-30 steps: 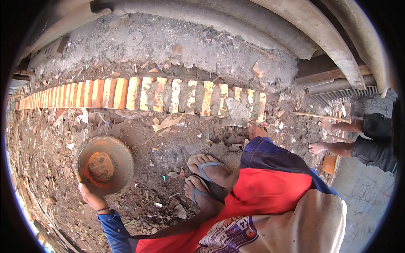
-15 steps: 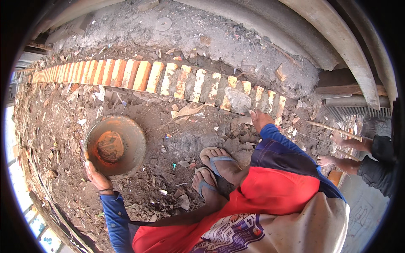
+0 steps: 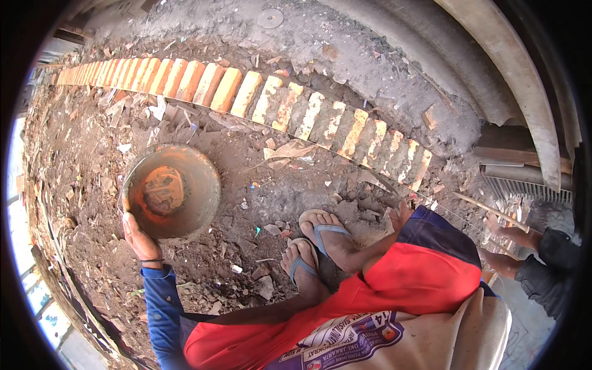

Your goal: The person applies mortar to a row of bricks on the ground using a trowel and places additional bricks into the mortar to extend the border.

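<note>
My left hand (image 3: pixel 142 240) grips the near left rim of a round, dark bucket (image 3: pixel 202 206), whose inside is smeared with grey and orange. The bucket is tilted, its mouth facing up toward me. Partly hidden behind my right knee, my right hand (image 3: pixel 401 217) holds a trowel by the handle. The trowel's blade (image 3: pixel 380 180) shows nearly edge-on, just on my side of the brick row. Bricks (image 3: pixel 226 90) stand side by side in a long curving line, with grey mortar between those at the right end. A thin string runs along the row's near edge.
Rubble and dry leaves (image 3: pixel 288 150) litter the dirt. My sandalled feet (image 3: pixel 327 231) are between bucket and trowel. At the right are another person's bare feet (image 3: pixel 499 228) and a thin stick (image 3: pixel 490 209). Curved grey sheets (image 3: pixel 425 49) lie at the upper right.
My right hand has drawn the trowel back from over the bricks toward my knee, and its blade has turned edge-on. My left hand stays on the bucket. The view has shifted slightly.
</note>
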{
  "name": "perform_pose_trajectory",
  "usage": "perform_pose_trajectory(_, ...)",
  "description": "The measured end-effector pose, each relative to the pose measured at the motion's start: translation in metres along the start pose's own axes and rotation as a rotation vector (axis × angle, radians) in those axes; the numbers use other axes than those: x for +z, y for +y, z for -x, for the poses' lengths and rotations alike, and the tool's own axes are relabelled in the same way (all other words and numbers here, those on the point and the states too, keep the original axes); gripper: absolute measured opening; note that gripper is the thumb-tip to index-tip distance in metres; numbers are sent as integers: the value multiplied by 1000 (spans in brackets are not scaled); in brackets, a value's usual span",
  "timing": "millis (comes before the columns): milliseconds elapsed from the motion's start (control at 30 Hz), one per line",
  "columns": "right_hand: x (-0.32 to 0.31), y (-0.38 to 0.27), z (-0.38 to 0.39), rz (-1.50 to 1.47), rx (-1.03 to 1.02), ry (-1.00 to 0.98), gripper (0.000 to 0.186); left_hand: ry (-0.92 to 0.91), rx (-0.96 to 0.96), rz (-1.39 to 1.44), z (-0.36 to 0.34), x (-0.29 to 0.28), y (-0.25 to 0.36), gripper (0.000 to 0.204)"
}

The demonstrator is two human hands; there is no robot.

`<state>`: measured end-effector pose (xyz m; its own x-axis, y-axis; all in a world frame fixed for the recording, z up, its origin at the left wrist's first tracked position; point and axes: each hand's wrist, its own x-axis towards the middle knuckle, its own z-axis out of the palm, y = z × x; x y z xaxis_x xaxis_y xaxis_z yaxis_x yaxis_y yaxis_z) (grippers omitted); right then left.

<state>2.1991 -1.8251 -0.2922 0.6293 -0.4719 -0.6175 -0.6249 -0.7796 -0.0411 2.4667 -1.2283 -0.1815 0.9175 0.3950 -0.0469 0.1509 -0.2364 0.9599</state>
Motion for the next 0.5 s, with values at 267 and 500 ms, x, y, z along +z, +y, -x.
perform_pose_trajectory(267, -1, -81, -40, -161, -359, -14, 49, -25, 73, 23, -2, -8, -13, 44)
perform_pose_trajectory(500, -24, -46, -89, -631, -161, 19, 36, 9, 41, 88, 6, -43, -34, 39)
